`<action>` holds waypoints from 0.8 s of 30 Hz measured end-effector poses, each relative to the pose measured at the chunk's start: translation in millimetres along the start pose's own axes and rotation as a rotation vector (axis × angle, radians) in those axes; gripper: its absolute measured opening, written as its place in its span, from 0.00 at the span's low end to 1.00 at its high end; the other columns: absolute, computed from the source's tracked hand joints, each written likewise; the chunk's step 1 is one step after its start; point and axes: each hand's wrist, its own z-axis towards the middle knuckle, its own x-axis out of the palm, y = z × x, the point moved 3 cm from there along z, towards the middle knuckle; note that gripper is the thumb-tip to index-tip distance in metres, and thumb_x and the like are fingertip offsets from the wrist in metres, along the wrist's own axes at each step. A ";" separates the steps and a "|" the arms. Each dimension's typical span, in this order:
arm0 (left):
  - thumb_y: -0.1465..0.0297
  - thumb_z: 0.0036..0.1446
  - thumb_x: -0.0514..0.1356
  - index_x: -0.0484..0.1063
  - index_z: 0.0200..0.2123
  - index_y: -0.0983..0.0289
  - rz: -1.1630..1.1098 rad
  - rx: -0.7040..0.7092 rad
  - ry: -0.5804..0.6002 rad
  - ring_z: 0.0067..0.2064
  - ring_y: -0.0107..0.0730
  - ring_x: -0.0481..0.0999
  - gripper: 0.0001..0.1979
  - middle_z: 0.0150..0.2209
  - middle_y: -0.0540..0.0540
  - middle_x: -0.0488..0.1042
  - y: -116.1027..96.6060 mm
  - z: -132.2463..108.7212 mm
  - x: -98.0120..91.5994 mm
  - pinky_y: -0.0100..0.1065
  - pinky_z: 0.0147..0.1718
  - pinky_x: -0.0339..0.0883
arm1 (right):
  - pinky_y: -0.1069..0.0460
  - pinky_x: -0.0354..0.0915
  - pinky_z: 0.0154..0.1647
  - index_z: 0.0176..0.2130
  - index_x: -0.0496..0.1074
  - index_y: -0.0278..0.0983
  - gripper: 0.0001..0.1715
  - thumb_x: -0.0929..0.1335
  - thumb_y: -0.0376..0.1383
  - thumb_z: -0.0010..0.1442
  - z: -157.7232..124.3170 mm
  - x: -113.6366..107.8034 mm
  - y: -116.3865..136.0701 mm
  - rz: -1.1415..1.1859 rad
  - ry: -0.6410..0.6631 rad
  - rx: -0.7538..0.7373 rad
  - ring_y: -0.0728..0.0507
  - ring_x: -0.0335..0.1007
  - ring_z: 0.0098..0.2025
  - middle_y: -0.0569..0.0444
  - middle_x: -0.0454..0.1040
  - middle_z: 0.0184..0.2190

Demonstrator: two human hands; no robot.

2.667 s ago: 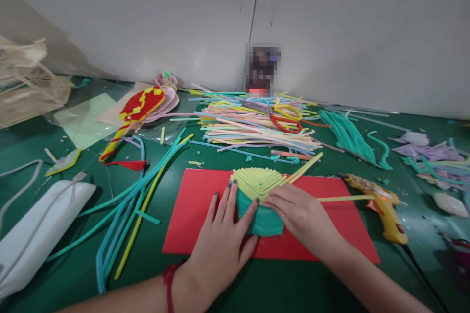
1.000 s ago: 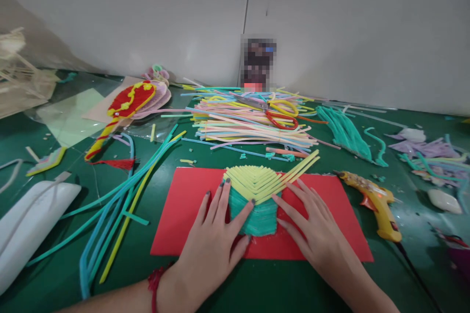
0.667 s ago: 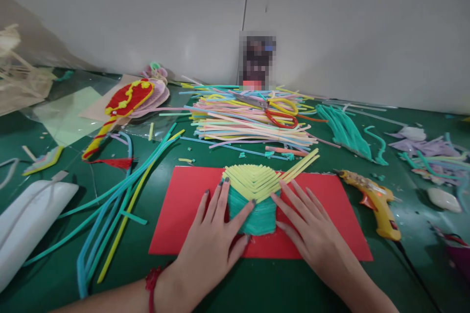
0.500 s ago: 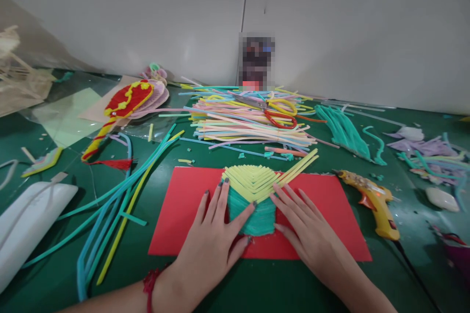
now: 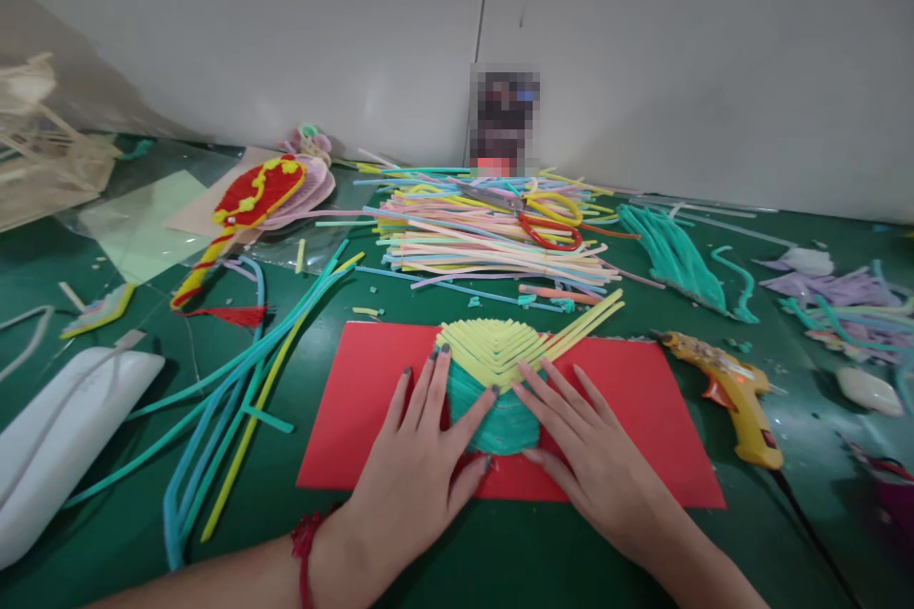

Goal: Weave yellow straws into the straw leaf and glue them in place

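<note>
A red sheet of card lies in front of me, with a rounded teal panel of side-by-side strips on it. Yellow pipe cleaners form a V-shaped layer over the panel's upper part, and a few loose ends stick out to the upper right. My left hand rests flat, fingers spread, its fingertips touching the left edge of the yellow and teal strips. On the other side my right hand also lies flat with spread fingers, fingertips on the yellow strips and the teal panel's right edge.
A yellow glue gun lies right of the card, its cord running toward me. Scissors rest on a pile of pipe cleaners behind. To the left are long blue and teal pipe cleaners, a red fan and a white device.
My right hand has slid slightly left, its fingers reaching farther over the yellow strips and teal panel. My left hand stays pressed in place. The view has shifted a little.
</note>
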 end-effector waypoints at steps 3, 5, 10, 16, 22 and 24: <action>0.55 0.62 0.53 0.53 0.66 0.63 0.020 -0.005 -0.026 0.64 0.57 0.59 0.33 0.65 0.72 0.54 -0.7 -1.4 2.5 0.51 0.58 0.55 | 0.41 0.57 0.63 0.67 0.50 0.40 0.32 0.59 0.44 0.68 1.0 0.6 -1.1 -0.010 0.016 -0.008 0.42 0.50 0.67 0.55 0.56 0.66; 0.55 0.62 0.52 0.55 0.65 0.66 0.037 -0.006 -0.033 0.63 0.56 0.59 0.33 0.65 0.73 0.55 -1.5 -2.1 3.2 0.50 0.58 0.54 | 0.41 0.56 0.63 0.68 0.48 0.40 0.33 0.59 0.44 0.68 1.3 0.7 -1.6 -0.015 0.014 -0.011 0.42 0.50 0.68 0.56 0.55 0.66; 0.55 0.62 0.52 0.56 0.65 0.65 0.059 -0.037 -0.042 0.63 0.56 0.60 0.32 0.65 0.71 0.55 -1.9 -3.0 1.0 0.49 0.58 0.54 | 0.40 0.55 0.64 0.68 0.45 0.43 0.35 0.60 0.43 0.68 1.7 0.8 -1.7 0.037 0.002 0.000 0.42 0.51 0.67 0.55 0.57 0.66; 0.56 0.62 0.52 0.55 0.65 0.62 0.065 -0.025 -0.055 0.63 0.56 0.60 0.32 0.65 0.70 0.56 -1.4 -2.1 -1.9 0.50 0.58 0.54 | 0.40 0.53 0.65 0.68 0.45 0.43 0.35 0.60 0.43 0.67 1.0 2.1 -1.7 0.054 -0.010 0.002 0.42 0.50 0.68 0.54 0.57 0.66; 0.56 0.62 0.53 0.53 0.66 0.61 0.034 -0.026 -0.030 0.64 0.55 0.59 0.33 0.66 0.68 0.54 -1.3 -3.0 -0.5 0.49 0.58 0.54 | 0.41 0.53 0.66 0.68 0.46 0.44 0.34 0.60 0.43 0.67 1.8 1.5 -1.6 0.055 -0.014 0.005 0.43 0.50 0.68 0.54 0.57 0.66; 0.57 0.61 0.54 0.54 0.66 0.62 0.038 -0.020 -0.028 0.64 0.56 0.59 0.33 0.65 0.70 0.55 -1.3 -2.4 -1.1 0.50 0.58 0.54 | 0.41 0.53 0.65 0.68 0.47 0.44 0.34 0.60 0.43 0.67 2.4 1.0 -1.4 0.050 -0.010 0.005 0.43 0.50 0.68 0.55 0.57 0.66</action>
